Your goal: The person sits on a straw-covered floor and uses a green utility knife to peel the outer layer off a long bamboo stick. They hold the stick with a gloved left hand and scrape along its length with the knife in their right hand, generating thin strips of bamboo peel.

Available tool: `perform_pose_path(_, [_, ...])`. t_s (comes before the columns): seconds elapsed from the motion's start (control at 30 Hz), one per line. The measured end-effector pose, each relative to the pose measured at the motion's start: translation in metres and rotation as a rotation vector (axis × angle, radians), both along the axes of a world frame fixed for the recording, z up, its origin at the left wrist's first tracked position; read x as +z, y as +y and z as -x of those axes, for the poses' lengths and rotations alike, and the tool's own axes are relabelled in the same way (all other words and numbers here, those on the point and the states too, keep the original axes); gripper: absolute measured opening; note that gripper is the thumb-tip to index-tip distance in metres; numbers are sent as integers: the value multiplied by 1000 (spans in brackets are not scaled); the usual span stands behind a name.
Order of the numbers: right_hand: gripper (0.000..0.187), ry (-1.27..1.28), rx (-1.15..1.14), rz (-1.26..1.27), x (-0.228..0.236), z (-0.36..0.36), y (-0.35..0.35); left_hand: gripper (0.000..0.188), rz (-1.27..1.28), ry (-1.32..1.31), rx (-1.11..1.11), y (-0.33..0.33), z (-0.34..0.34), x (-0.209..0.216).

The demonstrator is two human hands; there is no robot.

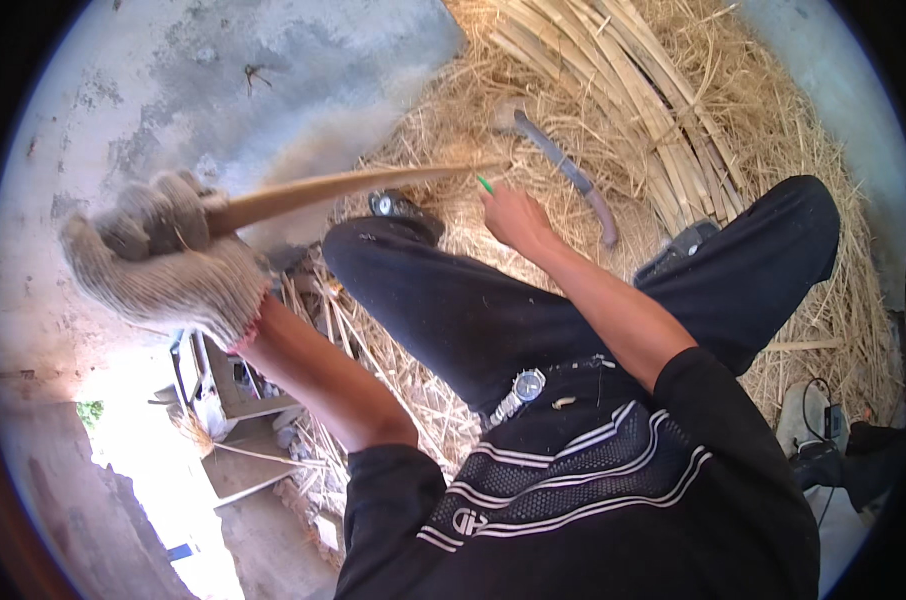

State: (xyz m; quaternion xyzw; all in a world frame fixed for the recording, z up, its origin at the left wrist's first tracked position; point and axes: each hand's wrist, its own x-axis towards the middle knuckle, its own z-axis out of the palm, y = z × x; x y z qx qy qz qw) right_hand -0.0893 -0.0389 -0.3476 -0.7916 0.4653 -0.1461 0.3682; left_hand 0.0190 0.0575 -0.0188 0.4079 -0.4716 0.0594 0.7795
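Note:
A knitted grey work glove covers my left hand (158, 225), raised at the far left and closed around the near end of a long bamboo strip (333, 187). The strip slants across to the middle, its thin far end passing just above my bare right hand (516, 218). That hand is closed, and a slim green thing (485, 185) pokes out past its fingers; its kind does not show. Beyond it on the shavings lies a long knife (563, 165) with a dark blade and a brown curved handle. My crossed legs (453, 290) in dark trousers lie below both hands.
Bamboo shavings (793, 130) cover the ground ahead and to the right, with a bundle of split strips (643, 90) on top. A metal-banded watch (518, 390) rests on my lap. A stained wall (223, 80) stands left. At lower right is a person's shoe (805, 415).

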Motion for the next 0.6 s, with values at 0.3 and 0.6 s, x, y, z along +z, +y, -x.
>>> perform_pose_path(0.3, [34,54,-30,9,-31,-5,-8,44,-34,-28,42,3,-5,7])
perform_pose_path(0.6, [46,-510,26,-423,59,-13,11,35,41,166,539,-3,9,0])
